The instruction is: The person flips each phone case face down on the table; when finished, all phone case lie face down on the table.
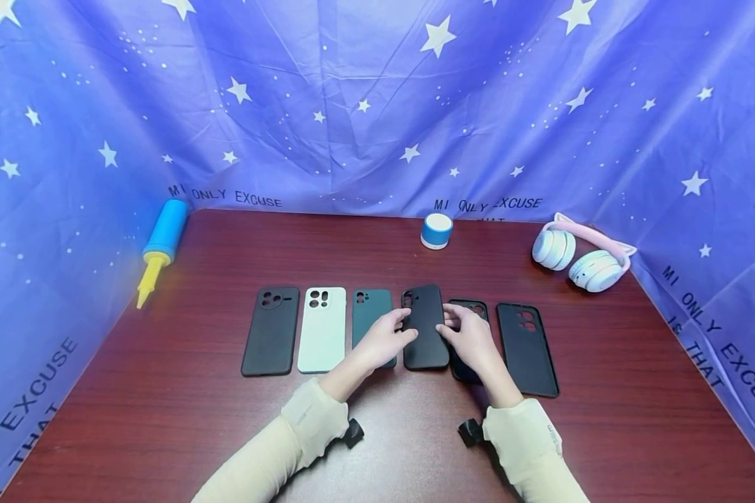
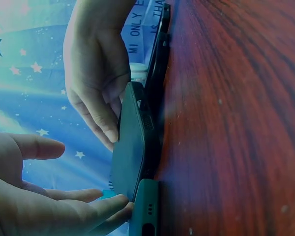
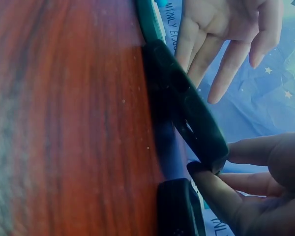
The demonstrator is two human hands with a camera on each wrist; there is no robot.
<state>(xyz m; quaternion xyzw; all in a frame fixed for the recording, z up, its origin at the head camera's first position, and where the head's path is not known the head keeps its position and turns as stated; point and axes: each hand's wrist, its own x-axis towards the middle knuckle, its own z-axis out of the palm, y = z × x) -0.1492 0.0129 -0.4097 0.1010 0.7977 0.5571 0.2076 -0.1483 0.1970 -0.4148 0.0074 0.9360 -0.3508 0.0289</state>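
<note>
A black phone case (image 1: pixel 425 339) lies between both hands, back side up, with its right edge tilted off the table. My right hand (image 1: pixel 472 339) pinches that raised edge, thumb on top and fingers beneath, as the right wrist view shows. My left hand (image 1: pixel 379 342) has its fingers extended by the case's left edge, with the thumb apart from the case in the left wrist view. Under the left hand lies a dark green phone case (image 1: pixel 371 311). Another black case (image 1: pixel 463 367), inner side up, is partly hidden by the right hand.
In the same row lie a black case (image 1: pixel 270 339) and a white case (image 1: pixel 322 342) at left, and an upturned black case (image 1: pixel 530 360) at right. Behind stand a blue speaker (image 1: pixel 437 232), cat-ear headphones (image 1: pixel 594 258) and a blue-yellow pump (image 1: pixel 166 230).
</note>
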